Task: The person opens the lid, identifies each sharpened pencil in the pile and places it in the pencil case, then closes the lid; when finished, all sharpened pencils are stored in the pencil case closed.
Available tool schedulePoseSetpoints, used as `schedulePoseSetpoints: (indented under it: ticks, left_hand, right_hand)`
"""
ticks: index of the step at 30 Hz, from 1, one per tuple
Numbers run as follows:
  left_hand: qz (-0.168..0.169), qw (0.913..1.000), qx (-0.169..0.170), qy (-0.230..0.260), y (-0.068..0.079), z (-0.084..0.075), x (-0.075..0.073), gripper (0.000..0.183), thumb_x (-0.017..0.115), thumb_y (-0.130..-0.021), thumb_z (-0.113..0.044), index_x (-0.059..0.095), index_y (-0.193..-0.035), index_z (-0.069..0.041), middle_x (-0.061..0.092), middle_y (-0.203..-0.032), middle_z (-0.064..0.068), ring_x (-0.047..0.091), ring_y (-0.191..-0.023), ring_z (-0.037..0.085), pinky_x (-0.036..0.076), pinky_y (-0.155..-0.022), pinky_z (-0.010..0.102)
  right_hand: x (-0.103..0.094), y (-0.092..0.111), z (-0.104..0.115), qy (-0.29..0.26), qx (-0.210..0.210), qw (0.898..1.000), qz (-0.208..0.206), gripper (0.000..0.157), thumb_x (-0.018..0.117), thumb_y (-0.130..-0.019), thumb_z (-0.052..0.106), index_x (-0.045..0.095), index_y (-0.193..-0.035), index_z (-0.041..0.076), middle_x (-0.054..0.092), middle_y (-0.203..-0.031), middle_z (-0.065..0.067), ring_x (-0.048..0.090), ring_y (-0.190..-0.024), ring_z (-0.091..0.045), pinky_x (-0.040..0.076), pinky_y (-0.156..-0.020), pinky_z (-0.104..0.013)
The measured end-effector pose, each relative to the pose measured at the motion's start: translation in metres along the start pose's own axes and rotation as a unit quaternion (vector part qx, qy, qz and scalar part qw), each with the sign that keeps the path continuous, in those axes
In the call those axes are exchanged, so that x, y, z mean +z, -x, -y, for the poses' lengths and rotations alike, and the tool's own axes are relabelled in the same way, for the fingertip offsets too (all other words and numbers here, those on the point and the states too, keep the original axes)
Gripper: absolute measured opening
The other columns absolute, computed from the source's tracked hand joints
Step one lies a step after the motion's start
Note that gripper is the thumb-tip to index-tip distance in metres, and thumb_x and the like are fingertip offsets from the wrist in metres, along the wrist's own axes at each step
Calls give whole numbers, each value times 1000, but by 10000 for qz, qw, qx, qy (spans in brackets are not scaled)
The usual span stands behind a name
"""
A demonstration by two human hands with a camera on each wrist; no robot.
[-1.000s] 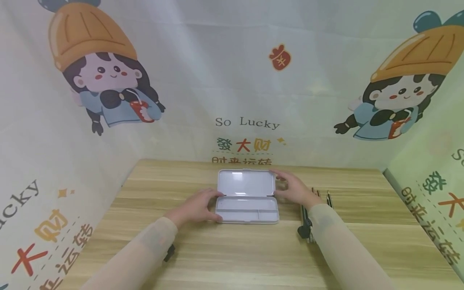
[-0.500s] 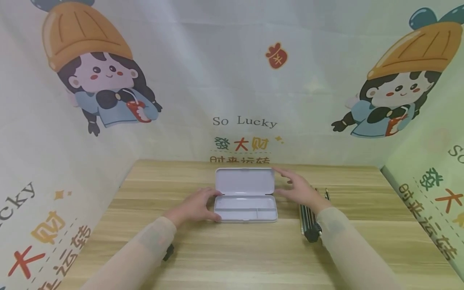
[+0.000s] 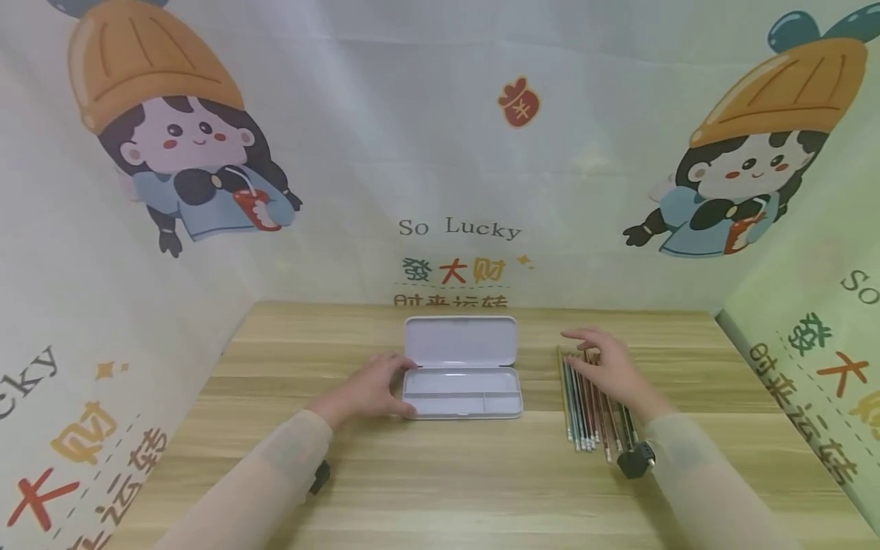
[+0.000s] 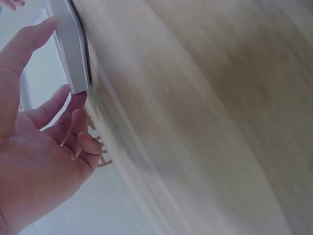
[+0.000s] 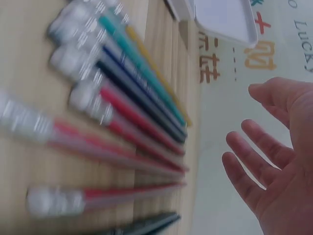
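Note:
A white pencil case point(image 3: 462, 417) lies open on the table, lid hinged back and a divided tray in front, with nothing in the tray. My left hand point(image 3: 371, 387) holds its left end, thumb at the front corner and fingers near the hinge. In the left wrist view, thumb and fingertips meet the edge of the case point(image 4: 73, 54). Over a spread of pencils point(image 3: 583, 412) hovers my right hand point(image 3: 608, 370), fingers loosely extended and holding nothing. The right wrist view shows yellow, teal, blue and red pencils point(image 5: 142, 78) with white erasers towards the camera.
The wooden table point(image 3: 426, 481) meets a printed cloth backdrop point(image 3: 385, 153) behind and at both sides. A black wrist device point(image 3: 635, 460) sits by the right sleeve, close over the eraser ends. Another dark device point(image 3: 320, 477) shows under the left sleeve.
My right hand has left the right side of the pencil case and moved right, over the pencils, which now show more fully. The left hand stays on the case.

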State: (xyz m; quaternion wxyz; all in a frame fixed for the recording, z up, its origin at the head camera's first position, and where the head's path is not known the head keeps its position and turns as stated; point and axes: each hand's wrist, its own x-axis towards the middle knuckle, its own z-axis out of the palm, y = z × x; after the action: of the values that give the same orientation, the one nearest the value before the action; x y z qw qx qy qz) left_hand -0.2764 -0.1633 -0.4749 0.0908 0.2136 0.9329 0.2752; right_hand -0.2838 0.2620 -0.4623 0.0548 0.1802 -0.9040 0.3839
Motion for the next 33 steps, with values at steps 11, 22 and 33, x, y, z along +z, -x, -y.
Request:
schedulePoseSetpoints:
  ticks: [11, 22, 33]
  left_hand:
    - [3, 9999, 57, -134, 0, 3, -1, 81, 92, -71, -34, 57, -138, -5, 59, -141, 16, 49, -135, 36, 39, -121, 53]
    - [-17, 10000, -15, -46, 0, 4, -4, 82, 94, -70, -33, 57, -138, -4, 59, -139, 16, 51, -132, 35, 42, -118, 52]
    - [-5, 9999, 10, -101, -2, 5, 2, 81, 93, -70, -34, 58, -138, -5, 60, -137, 14, 51, -132, 34, 42, -119, 51]
  right_hand:
    - [-28, 26, -9, 468, 676, 9964, -201, 37, 66, -96, 4, 63, -132, -4, 64, -127, -29, 66, -98, -37, 55, -67, -29]
    - [-39, 44, -24, 742, 1138, 9907, 51, 40, 68, -91, 2, 62, -129, -9, 68, -112, -30, 71, -87, -32, 62, -63, -32]
    - [-37, 61, -34, 1051, 1416, 9838, 335, 41, 72, -90, 7, 63, -127, -7, 71, -109, -22, 70, -97, -36, 63, -82, -51]
